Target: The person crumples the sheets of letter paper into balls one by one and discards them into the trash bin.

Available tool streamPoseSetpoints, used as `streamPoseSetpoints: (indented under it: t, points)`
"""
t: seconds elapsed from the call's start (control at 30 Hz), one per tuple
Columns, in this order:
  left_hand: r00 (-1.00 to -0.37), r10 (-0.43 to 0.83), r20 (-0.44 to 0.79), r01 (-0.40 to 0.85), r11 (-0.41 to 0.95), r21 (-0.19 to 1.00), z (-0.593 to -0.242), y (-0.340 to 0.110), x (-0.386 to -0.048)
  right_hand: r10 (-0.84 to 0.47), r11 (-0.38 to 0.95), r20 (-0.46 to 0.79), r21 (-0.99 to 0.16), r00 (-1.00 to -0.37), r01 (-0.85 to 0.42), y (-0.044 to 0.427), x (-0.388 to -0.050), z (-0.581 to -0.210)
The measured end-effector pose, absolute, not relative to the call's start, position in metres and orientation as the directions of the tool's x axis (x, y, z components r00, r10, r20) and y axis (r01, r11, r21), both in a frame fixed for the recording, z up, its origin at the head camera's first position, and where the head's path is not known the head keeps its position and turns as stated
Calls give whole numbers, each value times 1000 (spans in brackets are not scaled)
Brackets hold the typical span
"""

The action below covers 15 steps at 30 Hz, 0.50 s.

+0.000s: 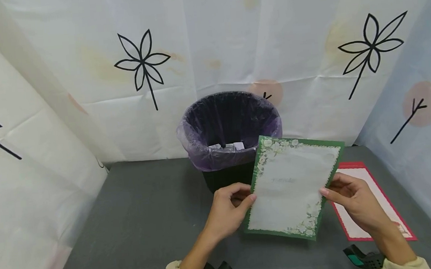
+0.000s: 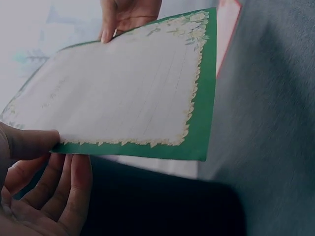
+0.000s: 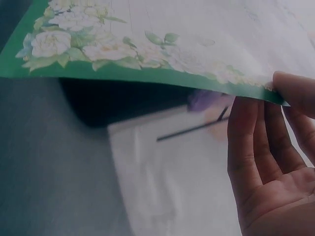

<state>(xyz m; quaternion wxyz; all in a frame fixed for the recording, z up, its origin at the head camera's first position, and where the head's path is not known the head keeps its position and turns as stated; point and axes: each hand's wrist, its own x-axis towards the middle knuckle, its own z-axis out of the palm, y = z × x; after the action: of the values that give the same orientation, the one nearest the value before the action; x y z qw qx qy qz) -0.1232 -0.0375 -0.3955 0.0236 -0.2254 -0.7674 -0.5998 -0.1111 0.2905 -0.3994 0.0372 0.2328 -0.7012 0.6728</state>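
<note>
A sheet of paper (image 1: 292, 187) with a green border and white flowers in two corners is held up above the table, tilted toward me. My left hand (image 1: 230, 207) pinches its left edge between thumb and fingers. On the opposite edge, my right hand (image 1: 357, 199) pinches it the same way. In the left wrist view the sheet (image 2: 123, 83) spans between both hands, the left thumb on top. The right wrist view shows the flowered corner (image 3: 74, 44) and the right fingers (image 3: 246, 142) beneath the edge. Faint writing lies on the sheet, too small to read.
Behind the sheet stands a dark bin (image 1: 222, 176) with a purple plastic liner (image 1: 193, 140); whitish pieces (image 1: 228, 147) lie inside. A red-bordered sheet (image 1: 376, 198) lies on the dark grey table (image 1: 146, 224) at right, partly behind my right hand. Patterned white cloth (image 1: 223, 36) surrounds the table.
</note>
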Motion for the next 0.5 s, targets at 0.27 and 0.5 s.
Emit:
streamPoseSetpoints:
  t: [0.27,0.5]
  points:
    - [-910,238,339,372,111,922,-379,-80,-120,-238,36,413,-901,-879,-433,245,-118,-375]
    - [-892,189,412,432,86,898,-371,-108,-124,-236,62,397,-905,-887,-422,213,-128,-365]
